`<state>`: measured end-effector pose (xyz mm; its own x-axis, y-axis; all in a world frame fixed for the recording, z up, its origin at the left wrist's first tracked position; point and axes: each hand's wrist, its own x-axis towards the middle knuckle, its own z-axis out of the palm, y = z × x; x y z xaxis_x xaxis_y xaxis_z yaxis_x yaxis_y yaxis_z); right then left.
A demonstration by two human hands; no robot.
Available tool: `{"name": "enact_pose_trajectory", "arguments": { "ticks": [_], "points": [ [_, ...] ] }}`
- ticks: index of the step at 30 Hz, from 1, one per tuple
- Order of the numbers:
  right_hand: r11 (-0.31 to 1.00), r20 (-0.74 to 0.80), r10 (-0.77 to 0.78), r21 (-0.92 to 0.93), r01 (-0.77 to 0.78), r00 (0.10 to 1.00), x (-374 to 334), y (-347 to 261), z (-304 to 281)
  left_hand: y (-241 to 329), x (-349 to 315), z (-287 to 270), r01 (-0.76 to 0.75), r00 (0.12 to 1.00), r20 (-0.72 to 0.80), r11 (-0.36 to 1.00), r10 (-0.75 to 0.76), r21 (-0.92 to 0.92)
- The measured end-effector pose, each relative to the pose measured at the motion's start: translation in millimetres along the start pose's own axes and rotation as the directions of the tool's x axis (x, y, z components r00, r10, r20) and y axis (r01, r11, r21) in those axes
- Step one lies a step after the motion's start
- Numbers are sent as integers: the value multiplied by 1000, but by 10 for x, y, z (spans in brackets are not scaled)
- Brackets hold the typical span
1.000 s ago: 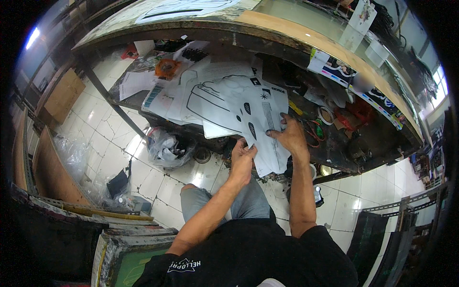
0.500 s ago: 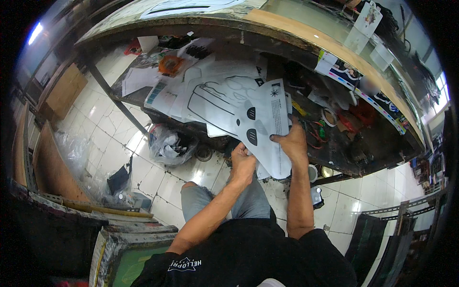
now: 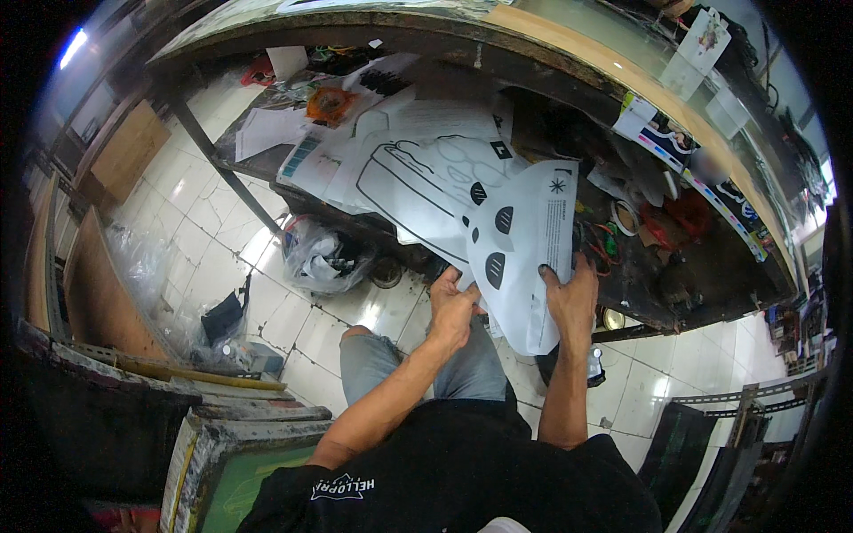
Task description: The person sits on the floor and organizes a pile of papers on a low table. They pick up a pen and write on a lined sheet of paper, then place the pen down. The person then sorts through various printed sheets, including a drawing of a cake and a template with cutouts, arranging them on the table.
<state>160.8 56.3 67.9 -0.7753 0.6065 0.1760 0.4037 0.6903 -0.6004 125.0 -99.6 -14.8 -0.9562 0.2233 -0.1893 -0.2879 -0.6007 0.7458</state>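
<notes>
My right hand (image 3: 573, 298) grips the right edge of a white printed sheet (image 3: 526, 258), its thumb on top. Black striped oval shapes and a small star-like mark are printed on this sheet, which curls down at its near end. Pinched in my left hand (image 3: 455, 306) is the near left edge of the sheets, though which layers lie between the fingers I cannot tell. Beneath and to the left lies another sheet (image 3: 404, 186) with a bold black line drawing, resting on a pile of papers on the shelf.
The shelf (image 3: 258, 167) under the worktable also bears a roll of orange tape (image 3: 329, 105), loose papers (image 3: 269, 131) and a tape ring (image 3: 625, 218). A plastic bag (image 3: 324, 258) sits on the tiled floor below. A framed green screen (image 3: 253, 493) leans at lower left.
My right hand has moved right, drawing the top sheet away from the drawing underneath. More black oval print now shows on the sheet below. My left hand has stayed nearly in place.
</notes>
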Motion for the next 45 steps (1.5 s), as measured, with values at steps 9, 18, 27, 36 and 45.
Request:
{"name": "enact_pose_trajectory", "arguments": {
  "ticks": [9,18,27,36,45],
  "points": [
    [992,-99,-128,-26,126,987,-81,254,58,-25,132,-96,-34,997,-69,994,27,-103],
    [954,-46,76,294,-59,996,-326,444,46,88,-48,-167,-87,995,-49,996,86,-27],
    [949,-83,126,302,-96,989,-350,782,3,132,-65,-276,-135,990,-32,990,136,29],
    [800,109,131,575,-170,985,-220,724,-41,199,-86,-328,-124,990,-54,989,129,86],
    [843,87,85,526,-118,993,-213,734,-44,272,-66,-441,-106,991,-68,982,118,155]
  ]
}}
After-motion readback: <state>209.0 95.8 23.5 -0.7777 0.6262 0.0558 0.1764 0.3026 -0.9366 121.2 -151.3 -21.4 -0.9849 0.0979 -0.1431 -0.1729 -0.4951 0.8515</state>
